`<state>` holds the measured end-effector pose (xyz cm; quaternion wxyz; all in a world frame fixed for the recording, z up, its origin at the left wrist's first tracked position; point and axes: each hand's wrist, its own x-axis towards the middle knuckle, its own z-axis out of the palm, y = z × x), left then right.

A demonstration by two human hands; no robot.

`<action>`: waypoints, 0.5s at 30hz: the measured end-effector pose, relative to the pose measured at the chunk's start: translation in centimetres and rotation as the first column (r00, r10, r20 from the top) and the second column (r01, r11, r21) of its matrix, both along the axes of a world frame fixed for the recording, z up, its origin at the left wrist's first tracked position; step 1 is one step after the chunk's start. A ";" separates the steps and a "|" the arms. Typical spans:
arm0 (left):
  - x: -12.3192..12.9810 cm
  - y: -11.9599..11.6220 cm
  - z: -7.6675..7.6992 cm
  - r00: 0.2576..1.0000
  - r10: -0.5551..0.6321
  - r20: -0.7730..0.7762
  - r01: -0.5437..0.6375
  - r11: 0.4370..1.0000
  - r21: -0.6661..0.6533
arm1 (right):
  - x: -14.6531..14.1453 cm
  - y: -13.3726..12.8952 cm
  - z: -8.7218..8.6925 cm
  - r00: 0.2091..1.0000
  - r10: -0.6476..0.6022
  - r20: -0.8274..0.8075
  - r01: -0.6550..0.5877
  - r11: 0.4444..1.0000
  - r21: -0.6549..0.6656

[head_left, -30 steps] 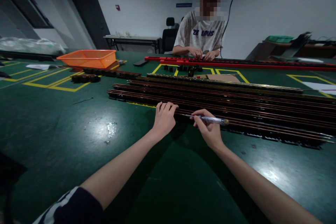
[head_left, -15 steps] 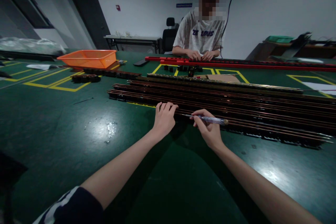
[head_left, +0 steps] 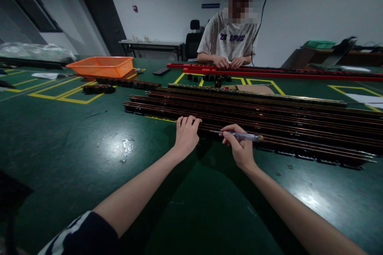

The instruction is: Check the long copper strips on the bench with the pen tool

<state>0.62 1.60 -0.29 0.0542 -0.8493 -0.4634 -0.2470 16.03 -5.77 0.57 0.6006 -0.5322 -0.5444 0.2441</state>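
Note:
Several long dark strips with copper-coloured edges [head_left: 287,127] lie side by side across the green table [head_left: 74,191]. My left hand [head_left: 187,133] rests with bent fingers over the near edge of the strips; its fingertips press on the nearest one. In my right hand [head_left: 239,145] is a screwdriver with a clear handle [head_left: 247,136], held between thumb and fingers. Its thin shaft points left, and the tip is at the nearest strip, a little right of my left hand.
An orange tray [head_left: 103,67] stands at the back left, near short dark strips [head_left: 98,88]. Across the table a person [head_left: 233,40] has both hands at a long red rail [head_left: 269,73]. A black phone-like object [head_left: 160,71] lies left of the rail.
My right hand and the screwdriver have shifted slightly to the right, away from my left hand. My left hand has hardly moved.

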 end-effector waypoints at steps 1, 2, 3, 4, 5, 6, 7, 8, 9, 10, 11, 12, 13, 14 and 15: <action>0.0 0.0 0.0 1.000 0.007 0.002 -0.007 1.000 -0.002 | 0.0 0.0 0.0 1.000 -0.005 -0.010 0.005 1.000 0.002; 0.0 0.0 0.0 1.000 0.015 0.004 -0.015 1.000 -0.005 | 0.0 0.1 -0.1 1.000 -0.008 -0.019 0.008 1.000 0.003; 0.0 0.1 0.0 1.000 0.025 0.007 -0.025 1.000 -0.007 | 0.0 0.1 -0.1 1.000 -0.011 -0.028 0.011 1.000 0.005; -0.1 0.1 0.0 0.999 0.035 0.009 -0.035 0.999 -0.009 | 0.0 0.1 -0.1 0.999 -0.012 -0.036 0.012 1.000 0.006; -0.1 0.1 0.0 0.999 0.045 0.013 -0.045 0.999 -0.011 | 0.0 0.1 -0.1 0.999 -0.014 -0.043 0.014 1.000 0.007; -0.1 0.1 0.0 0.998 0.055 0.019 -0.055 0.998 -0.013 | 0.0 0.1 -0.1 0.999 -0.015 -0.051 0.016 1.000 0.008; -0.1 0.1 0.0 0.998 0.063 0.026 -0.062 0.998 -0.015 | 0.0 0.1 0.0 0.998 -0.016 -0.060 0.017 1.000 0.009; -0.1 0.1 0.0 0.997 0.069 0.032 -0.069 0.998 -0.017 | -0.1 0.1 0.0 0.997 -0.018 -0.069 0.019 1.000 0.010; -0.2 0.1 0.0 0.996 0.076 0.038 -0.076 0.997 -0.019 | -0.1 0.1 0.0 0.997 -0.020 -0.075 0.021 1.000 0.008; -0.2 0.1 0.0 0.996 0.083 0.041 -0.083 0.996 -0.020 | -0.1 0.1 0.1 0.997 -0.024 -0.080 0.024 1.000 0.005; -0.2 0.1 0.0 0.995 0.090 0.043 -0.089 0.996 -0.018 | -0.1 0.0 0.1 0.996 -0.030 -0.083 0.030 1.000 0.002; -0.2 0.1 -0.1 0.994 0.096 0.042 -0.095 0.995 -0.016 | -0.2 0.0 0.1 0.996 -0.038 -0.085 0.038 0.999 -0.001; -0.2 0.1 -0.1 0.994 0.101 0.041 -0.101 0.995 -0.013 | -0.2 0.0 0.2 0.995 -0.047 -0.087 0.047 0.999 -0.002; -0.2 0.1 -0.1 0.994 0.105 0.039 -0.105 0.994 -0.009 | -0.2 0.0 0.2 0.994 -0.058 -0.090 0.058 0.998 -0.001; -0.2 0.1 -0.1 0.994 0.106 0.038 -0.105 0.994 -0.006 | -0.1 0.0 0.2 0.993 -0.069 -0.093 0.070 0.998 0.002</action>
